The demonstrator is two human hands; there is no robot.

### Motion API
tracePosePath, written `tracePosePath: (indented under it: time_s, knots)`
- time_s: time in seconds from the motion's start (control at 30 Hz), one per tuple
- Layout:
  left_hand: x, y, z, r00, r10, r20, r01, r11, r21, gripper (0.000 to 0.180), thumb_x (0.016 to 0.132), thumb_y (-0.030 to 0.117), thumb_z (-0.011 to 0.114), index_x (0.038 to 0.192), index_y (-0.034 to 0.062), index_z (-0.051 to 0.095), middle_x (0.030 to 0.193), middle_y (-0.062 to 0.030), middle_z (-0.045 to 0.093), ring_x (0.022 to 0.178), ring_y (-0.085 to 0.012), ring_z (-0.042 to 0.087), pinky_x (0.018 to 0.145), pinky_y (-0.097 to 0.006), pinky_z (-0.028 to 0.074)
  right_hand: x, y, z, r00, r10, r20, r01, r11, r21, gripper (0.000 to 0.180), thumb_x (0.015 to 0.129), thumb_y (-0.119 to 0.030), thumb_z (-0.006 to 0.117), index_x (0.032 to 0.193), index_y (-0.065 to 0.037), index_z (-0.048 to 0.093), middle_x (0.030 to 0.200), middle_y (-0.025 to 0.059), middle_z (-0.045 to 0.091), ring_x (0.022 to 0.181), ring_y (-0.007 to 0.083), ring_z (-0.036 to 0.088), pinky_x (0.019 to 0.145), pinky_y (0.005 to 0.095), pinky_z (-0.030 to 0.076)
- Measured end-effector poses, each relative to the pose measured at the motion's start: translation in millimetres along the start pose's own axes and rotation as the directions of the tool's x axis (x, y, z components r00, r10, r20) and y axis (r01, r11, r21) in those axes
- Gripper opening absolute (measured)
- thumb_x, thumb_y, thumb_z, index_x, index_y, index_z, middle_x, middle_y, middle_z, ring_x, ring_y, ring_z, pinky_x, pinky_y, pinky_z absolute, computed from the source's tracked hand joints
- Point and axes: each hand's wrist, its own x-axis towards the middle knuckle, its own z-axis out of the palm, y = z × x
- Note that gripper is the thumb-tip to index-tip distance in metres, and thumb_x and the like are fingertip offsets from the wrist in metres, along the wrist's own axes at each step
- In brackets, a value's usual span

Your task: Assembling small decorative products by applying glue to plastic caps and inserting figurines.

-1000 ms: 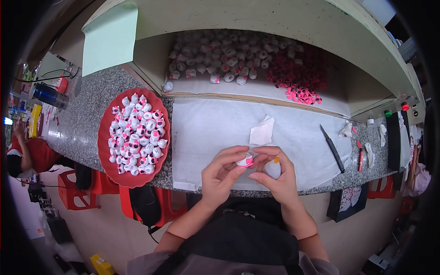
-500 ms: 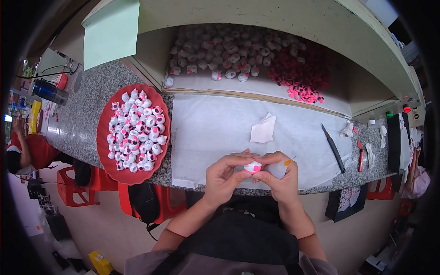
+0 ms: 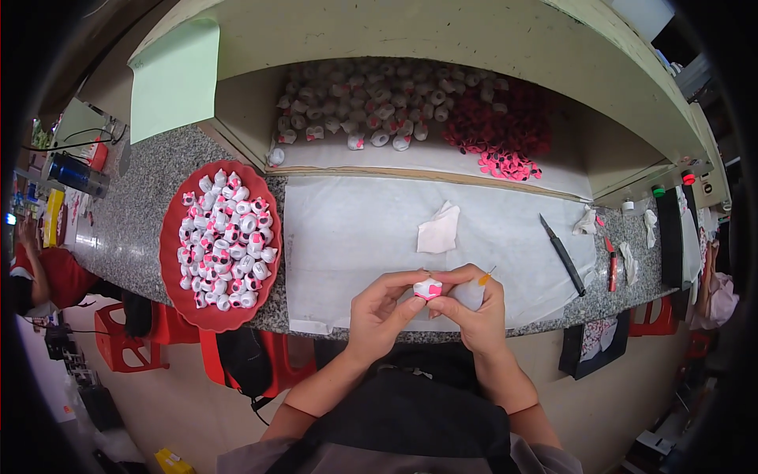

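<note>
Between the fingertips of both hands, over the front of the white sheet (image 3: 355, 237), is a small white figurine (image 3: 427, 290) with pink patches. My left hand (image 3: 376, 317) pinches it from the left. From the other side, the thumb and fingers of my right hand (image 3: 483, 322) grip it too. Tucked in the right palm is a small translucent squeeze bottle (image 3: 469, 296) with an orange base to its needle tip. A crumpled pale cloth or tissue (image 3: 439, 230) lies on the sheet beyond my hands.
To the left stands a red scalloped tray (image 3: 168, 261) heaped with pink-patched figurines. A shelf (image 3: 245, 126) at the back holds more white pieces (image 3: 363, 103) and a pile of pink pieces (image 3: 509, 163). On the right lie a dark craft knife (image 3: 564, 257) and a red marker-like tool (image 3: 613, 271).
The figurine has tilted slightly and shows more of its white and pink surface between my fingers. The whole view has shifted a little; both hands keep their grip.
</note>
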Motion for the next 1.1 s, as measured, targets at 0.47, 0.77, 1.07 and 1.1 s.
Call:
tracePosePath:
  time_s: [0.47, 0.77, 1.07, 1.1]
  knots:
    - [-4, -8, 7, 0.99, 0.071, -0.123, -0.071, 0.997, 0.007, 0.025, 0.076, -0.001, 0.051, 0.101, -0.0051, 0.048, 0.101, -0.0174, 0.054, 0.093, -0.0183, 0.053, 0.086, -0.03, 0.038, -2, 0, 2, 1.0, 0.025, -0.001, -0.025, 1.0, -0.002, 0.02, 0.07, 0.002, 0.06, 0.09, 0.003, 0.056, 0.076, 0.0058, 0.057, 0.063, 0.008, 0.052, 0.055, 0.0208, 0.044]
    - [-3, -13, -4, 1.0, -0.007, 0.016, 0.011, 0.958, -0.286, 0.024, 0.077, 0.0, 0.054, 0.1, -0.0025, 0.048, 0.101, -0.0124, 0.052, 0.099, -0.0183, 0.049, 0.09, -0.031, 0.036, -2, -4, -1, 0.996, 0.057, 0.074, -0.059, 0.998, 0.025, 0.02, 0.071, 0.003, 0.06, 0.091, 0.003, 0.056, 0.078, 0.0075, 0.058, 0.064, 0.0106, 0.054, 0.058, 0.022, 0.045]
    - [0, -11, -4, 1.0, -0.014, 0.004, 0.014, 0.975, -0.223, 0.024, 0.078, 0.001, 0.054, 0.101, -0.0027, 0.048, 0.103, -0.0129, 0.052, 0.099, -0.0182, 0.049, 0.089, -0.03, 0.037, 2, -4, -3, 0.997, 0.052, 0.05, -0.052, 0.999, -0.008, 0.021, 0.068, 0.005, 0.06, 0.088, 0.005, 0.054, 0.071, 0.012, 0.057, 0.059, 0.0168, 0.056, 0.054, 0.0269, 0.047]
    - [0, -10, -4, 1.0, -0.012, 0.003, 0.012, 0.975, -0.223, 0.024, 0.078, 0.001, 0.054, 0.101, -0.0027, 0.048, 0.103, -0.0129, 0.052, 0.099, -0.0182, 0.049, 0.089, -0.03, 0.037, 2, -5, -2, 0.998, 0.033, 0.053, -0.032, 0.999, -0.027, 0.021, 0.069, 0.005, 0.059, 0.089, 0.006, 0.054, 0.07, 0.0118, 0.057, 0.059, 0.0167, 0.056, 0.054, 0.0268, 0.047]
